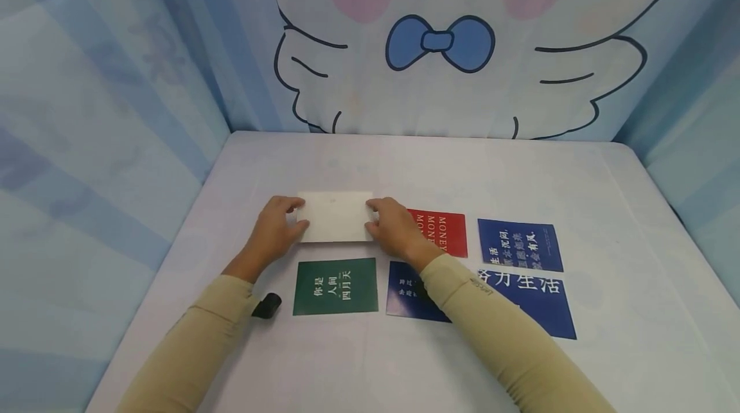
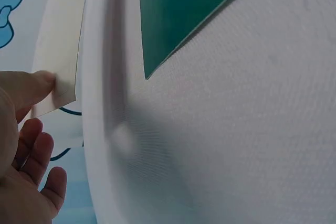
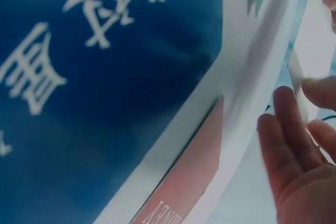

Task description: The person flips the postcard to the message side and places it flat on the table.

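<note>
A blank cream-white card (image 1: 335, 217) is held by its two short edges, one in each hand. My left hand (image 1: 272, 230) pinches the left edge; in the left wrist view its thumb lies on the face of the card (image 2: 63, 40). On the opposite edge, my right hand (image 1: 397, 227) grips with thumb and fingers. The card is raised off the white table, with a thin shadow under its near edge. Just below it lies a green card (image 1: 335, 286) with white characters. A red card (image 1: 451, 233) printed with "MONEY" is partly hidden behind my right hand.
Two blue cards with white writing lie to the right, an upper card (image 1: 520, 245) and a lower card (image 1: 537, 304). Another blue card (image 1: 405, 291) is partly covered by my right sleeve. A black object (image 1: 267, 306) sits at my left cuff. Printed curtains (image 1: 439, 105) enclose the table.
</note>
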A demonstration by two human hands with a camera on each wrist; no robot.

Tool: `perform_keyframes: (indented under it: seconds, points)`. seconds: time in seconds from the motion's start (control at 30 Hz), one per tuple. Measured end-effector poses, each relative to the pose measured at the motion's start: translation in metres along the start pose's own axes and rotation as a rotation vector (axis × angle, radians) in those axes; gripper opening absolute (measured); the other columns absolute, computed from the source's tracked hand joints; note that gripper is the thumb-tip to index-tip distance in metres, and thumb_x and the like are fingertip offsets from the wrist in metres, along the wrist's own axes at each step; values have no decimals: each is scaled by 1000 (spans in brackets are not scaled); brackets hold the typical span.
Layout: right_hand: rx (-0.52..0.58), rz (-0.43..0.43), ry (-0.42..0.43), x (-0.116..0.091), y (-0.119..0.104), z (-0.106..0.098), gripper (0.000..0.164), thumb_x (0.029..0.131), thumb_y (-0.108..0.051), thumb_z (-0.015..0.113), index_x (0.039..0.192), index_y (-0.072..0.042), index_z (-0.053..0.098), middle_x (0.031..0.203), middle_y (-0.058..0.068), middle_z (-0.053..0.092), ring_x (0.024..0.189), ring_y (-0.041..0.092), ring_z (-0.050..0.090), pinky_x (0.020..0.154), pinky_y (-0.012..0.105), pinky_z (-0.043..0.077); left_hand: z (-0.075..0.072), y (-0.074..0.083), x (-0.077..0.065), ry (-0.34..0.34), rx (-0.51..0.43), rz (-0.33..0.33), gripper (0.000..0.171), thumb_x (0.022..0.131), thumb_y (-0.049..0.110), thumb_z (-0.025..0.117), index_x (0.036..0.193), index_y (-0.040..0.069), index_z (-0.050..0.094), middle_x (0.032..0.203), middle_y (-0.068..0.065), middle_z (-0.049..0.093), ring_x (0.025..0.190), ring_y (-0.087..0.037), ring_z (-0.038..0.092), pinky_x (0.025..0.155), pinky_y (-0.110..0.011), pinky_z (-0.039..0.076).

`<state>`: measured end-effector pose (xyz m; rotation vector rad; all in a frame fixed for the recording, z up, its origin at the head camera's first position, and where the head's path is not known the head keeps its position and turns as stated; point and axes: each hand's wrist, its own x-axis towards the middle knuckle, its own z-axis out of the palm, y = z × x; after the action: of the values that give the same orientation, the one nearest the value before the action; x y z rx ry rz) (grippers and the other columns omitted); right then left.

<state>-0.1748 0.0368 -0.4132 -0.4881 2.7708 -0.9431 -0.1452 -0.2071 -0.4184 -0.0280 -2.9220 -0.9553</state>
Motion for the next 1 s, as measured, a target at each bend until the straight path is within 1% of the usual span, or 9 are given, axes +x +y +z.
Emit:
perform_keyframes:
  seconds: [0.1, 0.23, 0.33, 0.5, 0.73, 1.0]
  points:
    - [-61, 1, -44, 1, 1, 2, 54, 96, -17, 67, 145, -3, 50, 136, 14, 56, 118, 26, 56, 103, 41, 45, 2, -2, 1, -63, 55, -9, 49, 92, 12, 72, 137, -1, 56, 137, -23, 50, 128, -38, 45, 108, -50, 37]
    - [-152, -9, -80, 3, 2, 5, 56, 95, -19, 67, 146, -4, 48, 134, 13, 57, 118, 26, 58, 102, 41, 46, 4, -4, 3, -95, 95, -31, 53, 91, 12, 73, 139, 0, 55, 138, -23, 49, 129, -39, 44, 108, -52, 36]
    - [-194, -2, -101, 3, 2, 7, 58, 95, -21, 68, 147, -6, 48, 135, 12, 57, 120, 25, 57, 103, 42, 45, 7, -5, 3, -116, 110, -51, 54, 90, 12, 73, 139, 0, 54, 139, -23, 48, 129, -39, 43, 108, -53, 36]
    - [-206, 10, -127, 4, 2, 8, 59, 94, -23, 68, 148, -8, 48, 139, 11, 55, 124, 25, 55, 105, 42, 42, 9, -8, 4, -150, 108, -73, 54, 91, 13, 72, 140, 1, 54, 141, -23, 47, 131, -39, 42, 110, -53, 34]
    - [-211, 21, -147, 5, 2, 8, 61, 93, -25, 70, 147, -8, 49, 136, 11, 57, 121, 26, 57, 104, 42, 44, 8, -9, 6, -190, 101, -71, 53, 92, 13, 70, 140, 0, 54, 142, -24, 47, 131, -40, 42, 110, -54, 32]
    - [-227, 27, -149, 5, 2, 8, 62, 92, -27, 71, 148, -11, 49, 135, 9, 57, 121, 26, 57, 102, 43, 45, 9, -11, 10, -227, 122, -80, 53, 93, 14, 70, 141, 1, 53, 144, -22, 47, 134, -39, 40, 112, -54, 29]
